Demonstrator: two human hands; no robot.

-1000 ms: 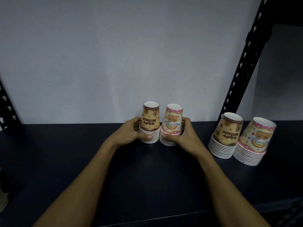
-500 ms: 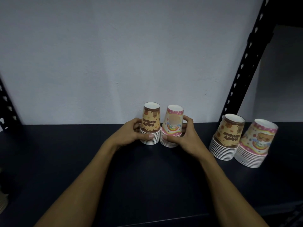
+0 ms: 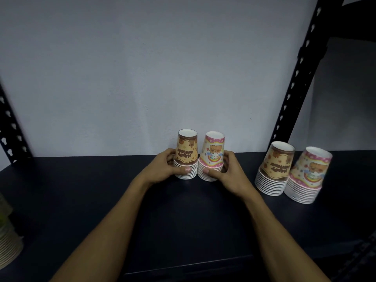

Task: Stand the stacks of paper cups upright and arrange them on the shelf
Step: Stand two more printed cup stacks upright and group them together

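On the dark shelf (image 3: 81, 200), the left hand (image 3: 162, 168) wraps the brown cup stack (image 3: 186, 154) while the right hand (image 3: 227, 171) clasps the pink cup stack (image 3: 212, 155); both stand mouth-down, touching, near the wall (image 3: 142, 68).

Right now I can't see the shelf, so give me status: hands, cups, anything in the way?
Left hand on brown stack, right hand on pink stack. Both stacks standing rim-down, side by side. Two more stacks right. Shelf around them open.
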